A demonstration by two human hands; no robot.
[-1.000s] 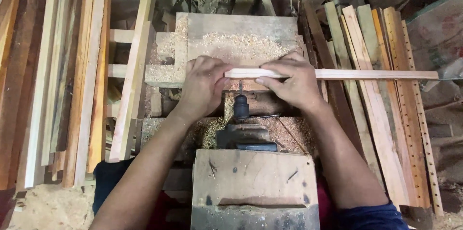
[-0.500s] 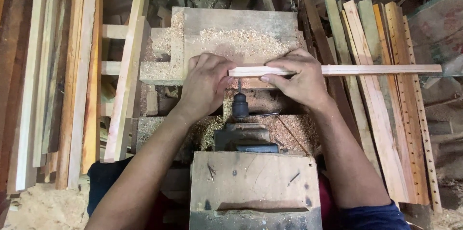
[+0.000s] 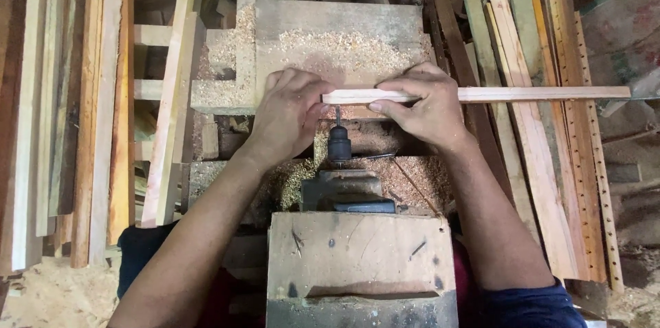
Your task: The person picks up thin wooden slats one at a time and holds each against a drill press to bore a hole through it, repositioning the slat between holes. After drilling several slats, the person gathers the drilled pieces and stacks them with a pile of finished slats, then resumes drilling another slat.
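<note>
On the worn wooden table (image 3: 344, 22), seen from the head camera, a thin pale wooden strip (image 3: 495, 94) is held flat and level. Its near end is pinched by the left hand (image 3: 289, 111), with the fingers curled shut around it. A little further along, the strip is pressed down by the right hand (image 3: 426, 108), whose fingers are bent over the top of it. The rest of the strip sticks out far to the right, over a stack of slats with holes (image 3: 584, 135).

Just below the strip, between the two hands, a dark drill chuck (image 3: 339, 142) with a thin bit is pointed up at the wood. The bit seems to be touching the strip's near edge, or very close to it.

To do this well, the strip should probably be kept steady and square to the bit, and pushed slowly. Fingers are best kept to the sides of the bit, never in front of it.

Sawdust (image 3: 337, 46) is spread over the table. Piles of long boards (image 3: 62, 108) are stacked close on the left, so little room is left there. More room is open to the right.
</note>
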